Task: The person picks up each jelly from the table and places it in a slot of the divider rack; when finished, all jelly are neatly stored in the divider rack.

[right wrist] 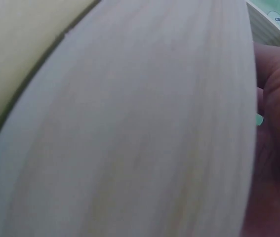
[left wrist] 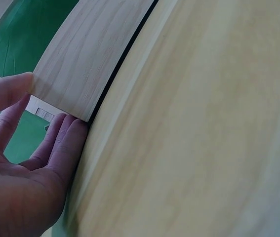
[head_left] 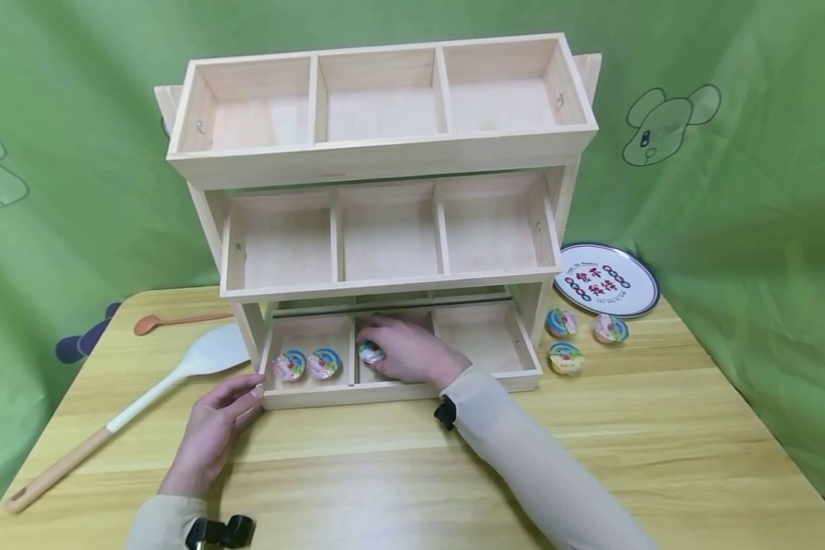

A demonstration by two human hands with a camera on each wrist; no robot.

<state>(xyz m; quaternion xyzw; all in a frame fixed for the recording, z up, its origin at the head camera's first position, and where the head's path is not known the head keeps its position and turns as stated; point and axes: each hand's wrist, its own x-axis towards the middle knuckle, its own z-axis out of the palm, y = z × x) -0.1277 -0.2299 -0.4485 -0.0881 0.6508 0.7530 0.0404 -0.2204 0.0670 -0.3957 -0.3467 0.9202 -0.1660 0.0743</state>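
A pale wooden rack [head_left: 378,162], three tiers of three compartments each, stands upright near the tabletop's [head_left: 357,466] far edge. The left hand [head_left: 213,428] touches its lower front left corner. In the bottom middle compartment the right hand [head_left: 412,351] pinches a small cup [head_left: 371,352]. Two lidded cups [head_left: 324,363] sit side by side in the left compartment; three others [head_left: 566,357] stand toward the tabletop's far right corner.

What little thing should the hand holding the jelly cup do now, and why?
I'd probably loosen the right hand so the jelly cup rests in the middle compartment of the bottom tray. The fingers hold it down inside there, and two other jelly cups sit side by side in the left compartment, so this one seems to belong in a tray too.
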